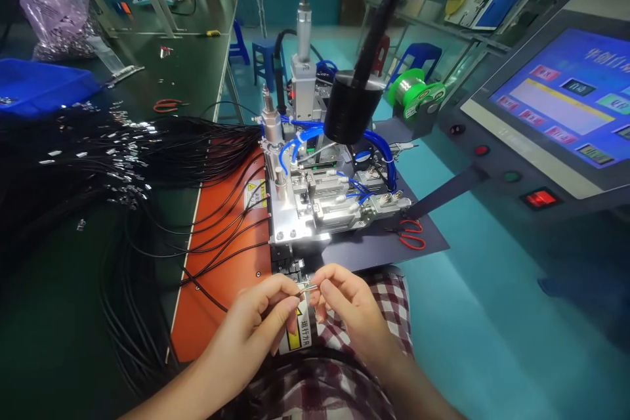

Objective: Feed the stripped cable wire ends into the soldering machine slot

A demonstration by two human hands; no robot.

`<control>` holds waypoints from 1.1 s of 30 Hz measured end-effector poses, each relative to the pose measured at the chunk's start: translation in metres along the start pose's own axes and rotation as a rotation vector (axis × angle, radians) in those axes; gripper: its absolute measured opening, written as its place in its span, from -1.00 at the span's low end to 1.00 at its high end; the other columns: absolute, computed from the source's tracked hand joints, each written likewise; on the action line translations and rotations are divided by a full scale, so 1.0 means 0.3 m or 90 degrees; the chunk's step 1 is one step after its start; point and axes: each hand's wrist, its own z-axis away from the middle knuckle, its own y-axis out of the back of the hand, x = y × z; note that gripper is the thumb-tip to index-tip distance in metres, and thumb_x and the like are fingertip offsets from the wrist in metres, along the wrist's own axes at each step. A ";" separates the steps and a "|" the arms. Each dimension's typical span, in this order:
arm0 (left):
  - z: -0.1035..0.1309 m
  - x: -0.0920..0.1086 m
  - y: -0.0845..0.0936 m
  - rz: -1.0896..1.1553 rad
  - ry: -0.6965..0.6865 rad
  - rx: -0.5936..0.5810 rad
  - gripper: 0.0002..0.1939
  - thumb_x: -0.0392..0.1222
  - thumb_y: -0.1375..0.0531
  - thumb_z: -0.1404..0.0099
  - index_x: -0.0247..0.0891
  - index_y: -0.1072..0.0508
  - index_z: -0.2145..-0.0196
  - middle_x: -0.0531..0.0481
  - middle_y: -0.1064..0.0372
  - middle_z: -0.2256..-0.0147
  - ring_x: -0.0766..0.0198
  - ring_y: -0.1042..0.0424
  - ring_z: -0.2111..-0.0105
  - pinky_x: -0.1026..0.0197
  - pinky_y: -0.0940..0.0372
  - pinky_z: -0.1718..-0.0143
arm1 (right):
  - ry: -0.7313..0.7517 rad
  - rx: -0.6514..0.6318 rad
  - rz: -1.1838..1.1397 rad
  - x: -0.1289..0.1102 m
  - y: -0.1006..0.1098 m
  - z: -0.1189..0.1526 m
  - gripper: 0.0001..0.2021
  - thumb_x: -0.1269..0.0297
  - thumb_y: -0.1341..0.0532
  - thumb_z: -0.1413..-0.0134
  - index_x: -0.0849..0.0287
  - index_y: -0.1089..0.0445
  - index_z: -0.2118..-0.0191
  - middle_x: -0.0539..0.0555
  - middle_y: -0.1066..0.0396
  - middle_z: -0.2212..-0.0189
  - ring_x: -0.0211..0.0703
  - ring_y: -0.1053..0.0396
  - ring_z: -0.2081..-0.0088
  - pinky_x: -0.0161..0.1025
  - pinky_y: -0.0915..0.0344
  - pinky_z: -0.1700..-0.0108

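Close to the front edge of the machine (295, 223), my left hand (258, 318) pinches the end of a cable between thumb and fingers. Thin wires (308, 288) stick out of that end toward the right. My right hand (352, 308) has its thumb and forefinger closed on the tips of these wires; whether a small metal part is there too, I cannot tell. Behind my fingers, a yellow warning label (295, 336) shows partly. Several black cables (221, 223) run across the orange plate (191, 315) into the machine's left side.
A large bundle of black cables with shiny metal ends (128, 157) covers the left bench. Red-handled cutters (412, 235) lie right of the machine. A black lamp or nozzle head (352, 108) hangs above it. The touch screen (571, 98) and a green solder spool (413, 92) stand right.
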 end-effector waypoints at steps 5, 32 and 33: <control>-0.004 -0.001 -0.004 0.027 0.002 0.010 -0.77 -0.07 -0.02 -0.35 -0.25 -0.37 0.30 0.09 -0.26 0.53 0.43 -0.14 0.62 0.39 -0.05 0.64 | -0.012 -0.012 -0.066 0.019 -0.001 -0.017 -0.81 0.17 -0.24 -0.12 0.21 -0.36 0.34 -0.07 -0.34 0.54 -0.41 -0.22 0.57 -0.44 -0.13 0.47; -0.052 0.010 -0.041 0.238 -0.016 0.184 -0.81 -0.15 -0.23 -0.20 -0.30 -0.34 0.46 0.15 -0.20 0.47 0.53 -0.12 0.59 0.44 -0.08 0.58 | 0.073 0.078 0.233 0.050 -0.062 0.004 -0.81 0.26 -0.16 -0.13 0.19 -0.27 0.47 -0.08 -0.23 0.58 -0.32 -0.13 0.55 -0.34 -0.13 0.48; -0.052 0.003 -0.042 0.239 -0.017 0.181 -0.80 -0.14 -0.22 -0.21 -0.30 -0.34 0.46 0.15 -0.19 0.49 0.53 -0.11 0.59 0.45 -0.07 0.57 | 0.071 0.085 0.241 0.053 -0.066 0.003 -0.80 0.26 -0.16 -0.14 0.19 -0.26 0.48 -0.07 -0.25 0.58 -0.31 -0.14 0.54 -0.34 -0.14 0.47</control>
